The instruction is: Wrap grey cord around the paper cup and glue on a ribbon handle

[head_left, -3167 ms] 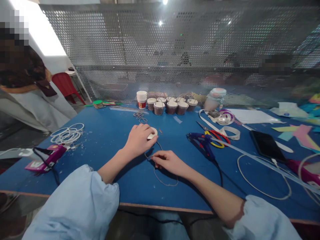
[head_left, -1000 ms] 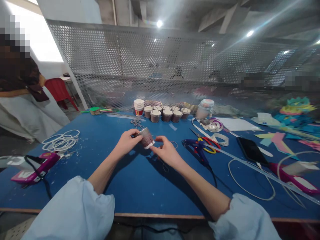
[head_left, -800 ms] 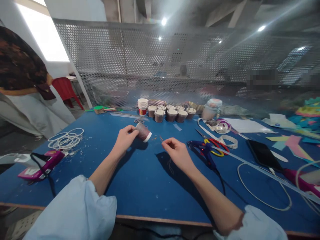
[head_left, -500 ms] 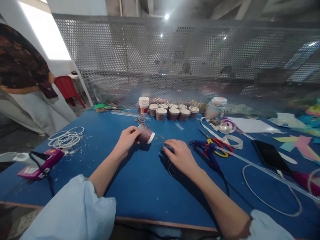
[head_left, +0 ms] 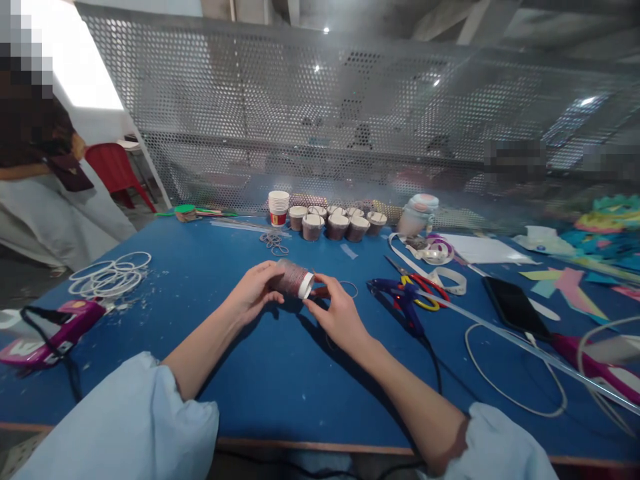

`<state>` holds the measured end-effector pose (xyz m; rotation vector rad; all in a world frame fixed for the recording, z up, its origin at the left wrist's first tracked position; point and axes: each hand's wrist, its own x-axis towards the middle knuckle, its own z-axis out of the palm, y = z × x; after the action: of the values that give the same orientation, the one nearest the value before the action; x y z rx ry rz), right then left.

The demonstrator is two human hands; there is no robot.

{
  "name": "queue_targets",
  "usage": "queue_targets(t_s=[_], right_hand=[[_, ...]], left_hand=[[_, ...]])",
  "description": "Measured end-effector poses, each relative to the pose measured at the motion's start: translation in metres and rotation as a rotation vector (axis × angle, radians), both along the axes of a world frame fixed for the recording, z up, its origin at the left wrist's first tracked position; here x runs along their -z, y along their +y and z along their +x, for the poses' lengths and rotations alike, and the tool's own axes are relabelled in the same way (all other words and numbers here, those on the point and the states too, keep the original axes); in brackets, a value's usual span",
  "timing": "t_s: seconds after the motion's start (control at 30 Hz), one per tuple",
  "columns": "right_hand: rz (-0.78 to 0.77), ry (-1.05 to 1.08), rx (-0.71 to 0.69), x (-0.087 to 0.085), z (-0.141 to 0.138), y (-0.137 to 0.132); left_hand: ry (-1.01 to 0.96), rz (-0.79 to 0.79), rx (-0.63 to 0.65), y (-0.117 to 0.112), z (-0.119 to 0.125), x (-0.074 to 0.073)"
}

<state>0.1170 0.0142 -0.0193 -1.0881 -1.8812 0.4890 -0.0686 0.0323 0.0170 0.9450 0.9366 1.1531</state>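
Note:
My left hand (head_left: 257, 288) grips a paper cup (head_left: 291, 279) lying tilted on its side, its wall wound with brown-red cord and its white rim facing right. At that rim is my right hand (head_left: 340, 312), thumb and fingers closed close together by the cup's edge. A thin dark cord (head_left: 350, 285) loops out past the right fingers, and they appear to pinch it; its end is hidden behind them. Beyond the cup, a small tangle of grey cord (head_left: 275, 243) lies on the blue table (head_left: 270, 387).
At the back stand stacked paper cups (head_left: 279, 208) and several cord-wrapped cups (head_left: 338, 227). To the right lie a glue gun (head_left: 400, 297), scissors (head_left: 425, 291), a measuring tape (head_left: 453, 281) and a phone (head_left: 516, 305). Leftward are white cord (head_left: 107, 275) and a purple power strip (head_left: 55, 337). A person (head_left: 45, 173) stands far left.
My right hand has moved up and left from the table to the cup's rim, with the cord. The cup has come slightly nearer, and the whole view has shifted a little.

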Motion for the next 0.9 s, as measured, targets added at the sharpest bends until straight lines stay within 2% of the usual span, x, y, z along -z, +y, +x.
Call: queue_targets(t_s=[0.13, 0.27, 0.5, 0.6, 0.7, 0.73, 0.83, 0.9], right_hand=[[0.002, 0.044, -0.001, -0.007, 0.001, -0.002], [0.016, 0.029, -0.005, -0.008, 0.001, -0.003], [-0.059, -0.093, -0.008, -0.007, 0.003, -0.001], [-0.068, -0.135, 0.056, -0.009, 0.009, 0.003], [-0.016, -0.045, 0.187, -0.014, 0.016, 0.008], [-0.029, -0.011, 0.187, -0.016, 0.018, 0.009], [-0.176, 0.131, 0.020, -0.023, 0.020, 0.011], [-0.185, 0.203, -0.034, -0.026, 0.020, 0.011]], left_hand=[[0.093, 0.063, 0.076, -0.004, 0.002, -0.001], [0.193, 0.099, 0.061, -0.007, 0.005, -0.001], [0.193, 0.065, 0.016, -0.001, 0.007, 0.010], [0.186, 0.032, -0.038, 0.004, 0.007, 0.015], [0.165, 0.021, -0.093, 0.008, 0.005, 0.019], [0.155, 0.019, -0.109, 0.009, 0.004, 0.020], [0.139, 0.017, -0.133, 0.012, 0.002, 0.023], [0.145, 0.025, -0.143, 0.013, 0.001, 0.024]])
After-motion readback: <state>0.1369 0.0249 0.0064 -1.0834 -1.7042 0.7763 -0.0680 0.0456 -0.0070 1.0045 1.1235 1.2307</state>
